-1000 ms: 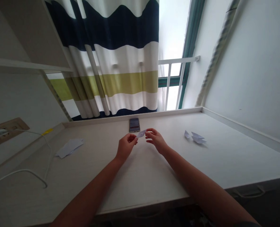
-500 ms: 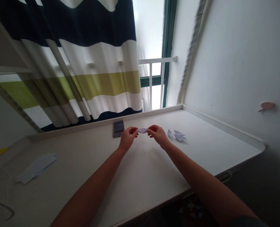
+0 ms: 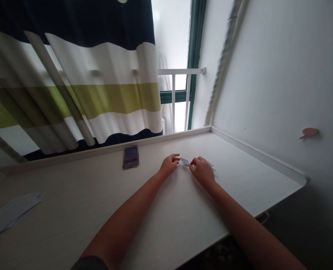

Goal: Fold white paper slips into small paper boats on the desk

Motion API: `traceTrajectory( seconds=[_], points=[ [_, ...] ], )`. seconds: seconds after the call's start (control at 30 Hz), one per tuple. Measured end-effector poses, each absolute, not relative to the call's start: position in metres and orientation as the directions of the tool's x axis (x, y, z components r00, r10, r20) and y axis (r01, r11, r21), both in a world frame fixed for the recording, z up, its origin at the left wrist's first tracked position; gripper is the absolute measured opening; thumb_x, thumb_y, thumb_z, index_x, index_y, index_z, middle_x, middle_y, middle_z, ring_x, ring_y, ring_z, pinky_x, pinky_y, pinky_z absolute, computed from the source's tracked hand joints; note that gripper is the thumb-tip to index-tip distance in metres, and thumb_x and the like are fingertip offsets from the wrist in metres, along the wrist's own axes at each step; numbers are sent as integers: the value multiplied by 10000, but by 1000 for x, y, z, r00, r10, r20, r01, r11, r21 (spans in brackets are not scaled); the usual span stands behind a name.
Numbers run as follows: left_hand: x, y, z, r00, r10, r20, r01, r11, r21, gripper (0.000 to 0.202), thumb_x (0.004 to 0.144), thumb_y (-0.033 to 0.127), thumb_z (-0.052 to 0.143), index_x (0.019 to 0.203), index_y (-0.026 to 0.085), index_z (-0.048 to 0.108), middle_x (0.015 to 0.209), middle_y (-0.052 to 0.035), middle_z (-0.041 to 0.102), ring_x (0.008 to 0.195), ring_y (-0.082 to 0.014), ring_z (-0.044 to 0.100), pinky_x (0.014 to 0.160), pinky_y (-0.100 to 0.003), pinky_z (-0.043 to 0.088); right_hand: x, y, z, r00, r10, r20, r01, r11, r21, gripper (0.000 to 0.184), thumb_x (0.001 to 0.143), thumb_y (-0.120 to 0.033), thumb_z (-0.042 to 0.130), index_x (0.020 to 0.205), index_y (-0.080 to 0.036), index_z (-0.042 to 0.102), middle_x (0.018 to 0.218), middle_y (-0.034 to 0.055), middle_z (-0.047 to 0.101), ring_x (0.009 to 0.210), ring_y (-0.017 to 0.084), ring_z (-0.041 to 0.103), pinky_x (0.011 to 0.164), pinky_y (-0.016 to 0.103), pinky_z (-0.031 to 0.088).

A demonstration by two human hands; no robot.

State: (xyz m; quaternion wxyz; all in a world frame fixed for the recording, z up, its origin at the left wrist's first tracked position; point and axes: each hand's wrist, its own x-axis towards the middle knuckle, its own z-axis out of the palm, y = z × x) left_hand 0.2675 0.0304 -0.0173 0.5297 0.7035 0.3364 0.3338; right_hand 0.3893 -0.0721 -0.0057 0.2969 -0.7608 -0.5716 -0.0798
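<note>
Left hand (image 3: 169, 165) and right hand (image 3: 202, 173) half curled, fingertips pinching opposite ends of a folded paper (image 3: 184, 161) over the counter (image 3: 70, 195); middle of the paper left free between them; phone (image 3: 130, 157) clear to the left; loose sheet (image 3: 11, 213) farther left; paper scrap (image 3: 211, 164) mostly hidden behind right hand.

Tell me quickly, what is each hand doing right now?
Left hand: fingers curled at the tip of the folded paper; cannot tell if gripping it.
Right hand: closed, pinching the folded paper.
</note>
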Motion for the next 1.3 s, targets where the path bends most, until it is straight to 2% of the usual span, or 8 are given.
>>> traceTrajectory(
  seconds=[0.1,0.3,0.53,0.8,1.1,1.3],
  points=[
    [275,34,-23,574,807,136,129,-253,959,385,651,73,488,1017,158,569,922,-92,642,771,-150,581,654,-270,466,391,-72,-9,339,810,478,927,-201,-317,58,713,-214,518,681,-184,555,737,81,545,731,206,502,654,306,326],
    [283,34,-25,620,763,185,162,-355,921,373,658,74,472,1006,162,573,911,-77,653,859,-171,580,787,-307,427,393,-73,-11,384,810,444,901,-222,-373,52,694,-213,540,739,-188,545,760,82,546,741,212,500,669,312,316],
    [274,28,-20,611,772,177,213,-375,902,320,660,87,462,951,143,583,903,-88,644,809,-162,582,742,-291,438,393,-74,-12,378,800,466,904,-209,-373,97,703,-237,515,785,-187,526,737,52,544,688,183,493,644,293,325],
    [231,17,-8,578,794,189,238,-386,891,167,681,158,439,721,148,601,658,-24,601,589,-106,543,574,-221,427,376,-76,-3,244,810,533,877,50,-477,80,731,-196,436,740,-189,515,686,36,513,635,160,473,609,277,357],
    [155,10,7,497,826,265,305,-452,839,185,709,221,436,724,155,609,674,-32,612,608,-121,550,583,-230,416,314,-64,3,-24,923,385,678,298,-672,85,713,-209,465,748,-206,543,738,22,580,597,131,534,570,269,408],
    [78,6,12,348,884,312,357,-433,828,183,726,256,441,745,162,597,706,-33,614,628,-124,559,602,-232,423,238,-26,5,-154,918,366,611,380,-695,69,704,-209,489,715,-202,557,718,28,596,612,138,535,585,269,408]
  ],
)
